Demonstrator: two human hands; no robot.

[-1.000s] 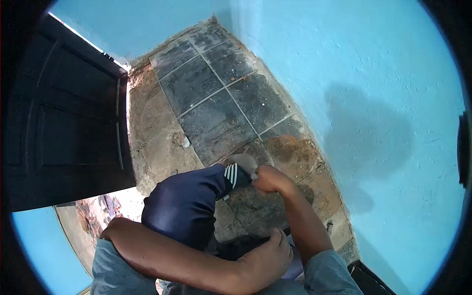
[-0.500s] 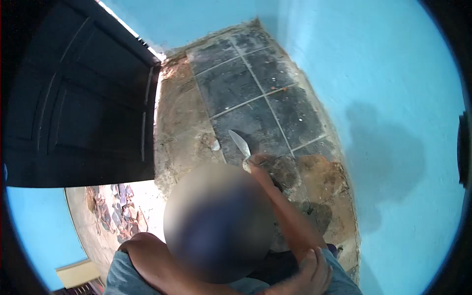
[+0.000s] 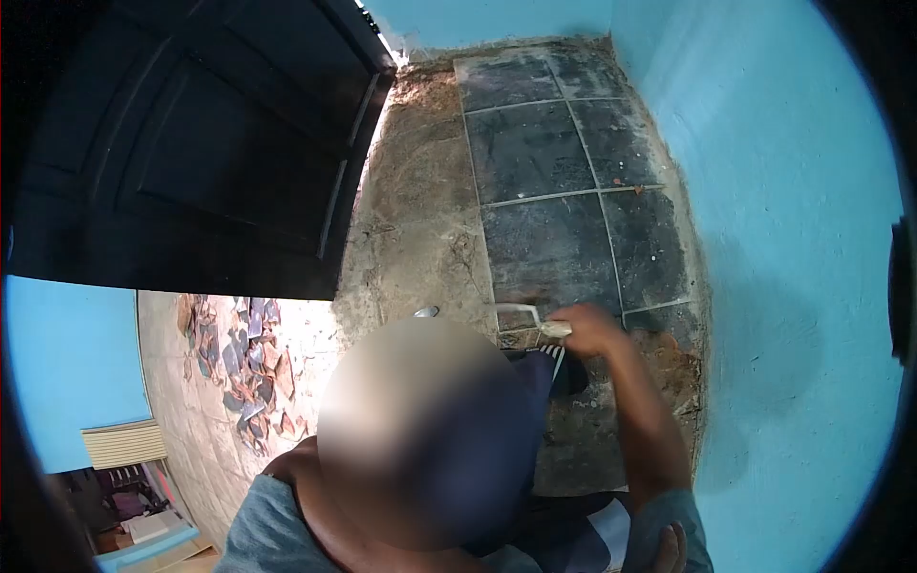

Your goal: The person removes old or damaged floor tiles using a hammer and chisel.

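My right hand [image 3: 587,329] is closed round the pale handle of a trowel [image 3: 521,310], low over the floor. The trowel's blade is smeared by motion, showing mostly as a light outline. Just below it is a dark shoe with white stripes [image 3: 551,357]. At the bottom right edge, a few fingers of my left hand [image 3: 673,549] lie against my right sleeve; the rest of that hand is out of sight. The floor here has dark tiles [image 3: 544,248] beside bare rough concrete [image 3: 411,220]. A blurred disc covers the middle of the view.
A black panelled door [image 3: 229,162] stands at the left. Past it, broken tile pieces [image 3: 253,363] lie scattered on the floor. A blue wall [image 3: 802,191] runs along the right. A small whitish lump [image 3: 427,311] lies on the concrete.
My right hand with the trowel has moved right and slightly down in the view, and the trowel has turned. My left hand has slid towards the lower right edge. The whole view has shifted.
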